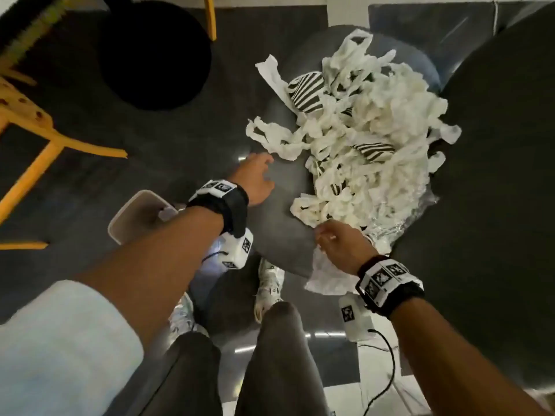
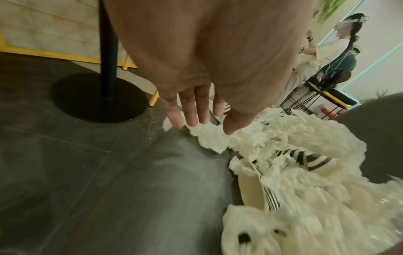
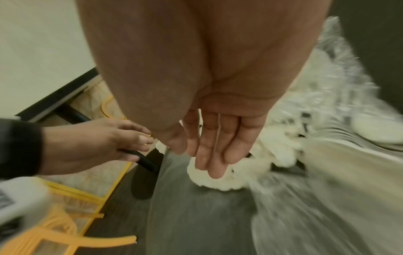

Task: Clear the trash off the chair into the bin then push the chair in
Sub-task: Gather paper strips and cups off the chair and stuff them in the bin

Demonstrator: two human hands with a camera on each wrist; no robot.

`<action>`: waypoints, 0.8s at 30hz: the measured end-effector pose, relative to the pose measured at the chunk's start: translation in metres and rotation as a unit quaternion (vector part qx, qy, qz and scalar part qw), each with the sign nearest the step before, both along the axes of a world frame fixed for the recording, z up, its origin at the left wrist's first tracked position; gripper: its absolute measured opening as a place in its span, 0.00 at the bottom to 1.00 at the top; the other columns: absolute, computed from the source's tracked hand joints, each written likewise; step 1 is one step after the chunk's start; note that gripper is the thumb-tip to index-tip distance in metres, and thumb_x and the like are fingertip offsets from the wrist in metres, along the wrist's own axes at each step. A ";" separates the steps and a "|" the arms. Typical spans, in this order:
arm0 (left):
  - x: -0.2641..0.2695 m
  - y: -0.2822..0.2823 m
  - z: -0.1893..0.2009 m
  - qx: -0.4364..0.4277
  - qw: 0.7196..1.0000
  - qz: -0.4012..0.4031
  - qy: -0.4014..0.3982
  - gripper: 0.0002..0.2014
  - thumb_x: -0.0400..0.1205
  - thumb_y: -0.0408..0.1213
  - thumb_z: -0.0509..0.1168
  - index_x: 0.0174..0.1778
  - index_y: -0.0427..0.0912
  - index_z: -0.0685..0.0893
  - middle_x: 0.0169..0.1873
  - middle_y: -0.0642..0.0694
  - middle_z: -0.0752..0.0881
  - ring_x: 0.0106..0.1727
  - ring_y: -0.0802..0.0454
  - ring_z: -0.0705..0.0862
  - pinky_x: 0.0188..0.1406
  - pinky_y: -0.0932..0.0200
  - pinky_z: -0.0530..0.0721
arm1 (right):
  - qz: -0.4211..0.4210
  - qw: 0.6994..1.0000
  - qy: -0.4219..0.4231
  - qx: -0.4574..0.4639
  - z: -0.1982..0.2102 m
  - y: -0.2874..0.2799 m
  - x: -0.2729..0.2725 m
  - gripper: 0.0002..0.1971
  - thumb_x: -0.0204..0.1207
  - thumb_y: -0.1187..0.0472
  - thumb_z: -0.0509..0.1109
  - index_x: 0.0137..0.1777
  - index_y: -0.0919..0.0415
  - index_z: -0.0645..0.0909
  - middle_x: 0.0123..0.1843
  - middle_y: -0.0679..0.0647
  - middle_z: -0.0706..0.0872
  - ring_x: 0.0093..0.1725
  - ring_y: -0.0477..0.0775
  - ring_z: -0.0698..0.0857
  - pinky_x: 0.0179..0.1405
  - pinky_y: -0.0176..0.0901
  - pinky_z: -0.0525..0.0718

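A grey chair seat (image 1: 279, 229) carries a big pile of crumpled white tissue (image 1: 375, 139) mixed with striped paper cups (image 1: 306, 91) and clear plastic film (image 1: 414, 214). My left hand (image 1: 255, 178) hovers open over the seat's bare left part, its fingertips (image 2: 194, 120) just short of a tissue wad (image 2: 218, 139). My right hand (image 1: 333, 238) is at the pile's near edge, fingers relaxed and straight (image 3: 209, 155), touching tissue (image 3: 213, 181). A white-rimmed bin (image 1: 120, 217) stands on the floor left of the chair, partly under my left forearm.
The dark chair back (image 1: 495, 175) rises to the right of the pile. A black round table base (image 1: 156, 55) and yellow chair frames (image 1: 45, 139) stand to the left. My shoes (image 1: 270, 283) and a black cable (image 1: 387, 355) are below. A seated person (image 2: 322, 51) is far behind.
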State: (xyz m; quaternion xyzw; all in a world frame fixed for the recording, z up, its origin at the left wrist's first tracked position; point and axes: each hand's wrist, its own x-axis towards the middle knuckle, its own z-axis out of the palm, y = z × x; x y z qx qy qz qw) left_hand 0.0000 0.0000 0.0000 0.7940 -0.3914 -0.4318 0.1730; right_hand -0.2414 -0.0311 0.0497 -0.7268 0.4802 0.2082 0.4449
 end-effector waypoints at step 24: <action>0.035 0.009 -0.035 -0.040 0.997 0.064 0.019 0.10 0.77 0.28 0.62 0.37 0.48 0.77 0.31 0.56 0.81 0.32 0.60 0.80 0.31 0.69 0.72 | 0.192 0.946 0.066 -0.252 -0.085 -0.218 0.200 0.47 0.71 0.52 0.78 0.86 0.51 0.55 0.87 0.56 0.59 0.85 0.72 0.59 0.81 0.66 0.64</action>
